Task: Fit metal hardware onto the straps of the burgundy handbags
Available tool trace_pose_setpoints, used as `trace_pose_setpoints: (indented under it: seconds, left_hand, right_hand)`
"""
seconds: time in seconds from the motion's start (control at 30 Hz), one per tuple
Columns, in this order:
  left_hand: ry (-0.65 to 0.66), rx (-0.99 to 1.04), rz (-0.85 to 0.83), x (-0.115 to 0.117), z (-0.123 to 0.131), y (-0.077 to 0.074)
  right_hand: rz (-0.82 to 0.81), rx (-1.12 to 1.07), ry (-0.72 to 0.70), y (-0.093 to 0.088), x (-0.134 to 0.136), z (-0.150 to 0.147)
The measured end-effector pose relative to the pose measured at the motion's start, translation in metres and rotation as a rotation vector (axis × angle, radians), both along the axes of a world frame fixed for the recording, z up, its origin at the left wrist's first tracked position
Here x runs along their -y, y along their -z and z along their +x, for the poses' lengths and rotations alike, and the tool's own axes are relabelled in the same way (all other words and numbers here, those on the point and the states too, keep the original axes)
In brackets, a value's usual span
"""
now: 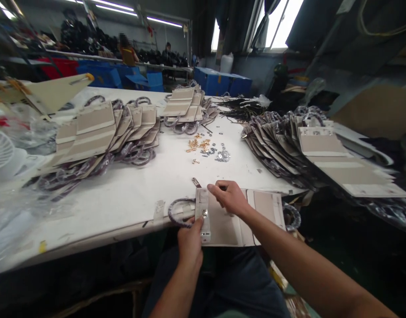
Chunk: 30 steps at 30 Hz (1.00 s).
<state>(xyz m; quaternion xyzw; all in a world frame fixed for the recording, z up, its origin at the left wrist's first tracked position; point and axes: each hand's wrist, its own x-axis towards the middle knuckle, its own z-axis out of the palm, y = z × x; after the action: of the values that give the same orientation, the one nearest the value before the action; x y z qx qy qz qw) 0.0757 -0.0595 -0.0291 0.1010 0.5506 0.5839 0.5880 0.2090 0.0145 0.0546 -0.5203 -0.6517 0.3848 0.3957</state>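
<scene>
A flat beige bag panel point(225, 225) lies at the table's front edge, partly over my lap. Plastic-wrapped loop handles point(172, 211) stick out at both its ends. My left hand point(189, 240) grips the panel's left end, thumb on top near a small shiny metal fitting point(205, 213). Above the same end, my right hand point(231, 198) is closed, thumb and fingers pressed together; a dark thing shows between its fingers, too hidden to name. Just beyond the panel rests a small metal tool point(196, 182), its kind unclear.
Gold-coloured fittings point(199, 144) and silvery ones point(222, 155) lie loose mid-table. Stacks of similar panels stand left point(96, 128), at the back point(183, 104) and right point(342, 159). Dark straps point(242, 108) lie behind. A white fan point(2, 152) is far left. Other people sit farther off.
</scene>
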Motion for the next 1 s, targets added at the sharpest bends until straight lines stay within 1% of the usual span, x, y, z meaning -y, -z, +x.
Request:
trace_pose_setpoints:
  seconds: [0.1,0.2,0.3,0.4,0.47,0.5,0.53,0.6,0.63,0.67,0.7,0.73,0.77,0.8,0.83,0.9,1.0]
  left_hand:
    - [0.006,-0.008,-0.029,0.001,0.001,-0.002]
    - [0.009,0.011,-0.043,-0.001,0.003,-0.009]
    - [0.037,0.048,-0.056,-0.004,0.004,-0.014]
    - [0.117,-0.027,-0.022,0.0,-0.004,-0.013]
    - [0.131,-0.215,0.053,0.007,-0.016,-0.012]
    - [0.101,-0.368,0.086,0.011,-0.023,-0.013]
    - [0.049,-0.56,0.112,0.013,-0.031,-0.015]
    - [-0.055,-1.015,0.185,0.012,-0.045,-0.022]
    - [-0.047,-1.236,0.269,0.008,-0.05,-0.026]
    - [0.017,-1.427,0.382,0.0,-0.052,-0.03]
    - [0.131,-1.575,0.51,-0.009,-0.052,-0.033]
    - [0.276,-1.676,0.624,-0.019,-0.051,-0.035]
    - [0.424,-1.739,0.698,-0.03,-0.048,-0.035]
    - [0.548,-1.777,0.724,-0.041,-0.046,-0.034]
    - [0.634,-1.805,0.717,-0.05,-0.043,-0.031]
    - [0.725,-1.848,0.671,-0.063,-0.041,-0.026]
    - [0.76,-1.858,0.631,-0.07,-0.045,-0.022]
  right_hand:
    - [-0.02,0.301,-0.018,0.01,-0.008,0.016]
    - [-0.02,0.51,-0.068,0.025,-0.017,0.017]
    - [-0.001,0.645,-0.04,0.03,-0.025,0.011]
    - [0.007,0.71,-0.033,0.029,-0.029,0.007]
    - [0.021,0.724,-0.037,0.03,-0.029,0.007]
    - [0.032,0.726,-0.034,0.031,-0.029,0.008]
    - [0.046,0.728,-0.031,0.033,-0.029,0.008]
    - [0.083,0.738,-0.026,0.036,-0.028,0.008]
    - [0.106,0.745,-0.026,0.037,-0.027,0.007]
    - [0.131,0.754,-0.025,0.038,-0.026,0.007]
    - [0.153,0.763,-0.023,0.038,-0.024,0.007]
    - [0.169,0.77,-0.019,0.039,-0.023,0.007]
    - [0.181,0.773,-0.014,0.039,-0.022,0.006]
    - [0.186,0.77,-0.01,0.038,-0.021,0.007]
    - [0.185,0.763,-0.009,0.038,-0.02,0.007]
    - [0.175,0.743,-0.013,0.036,-0.018,0.007]
    - [0.166,0.715,-0.006,0.034,-0.015,0.007]
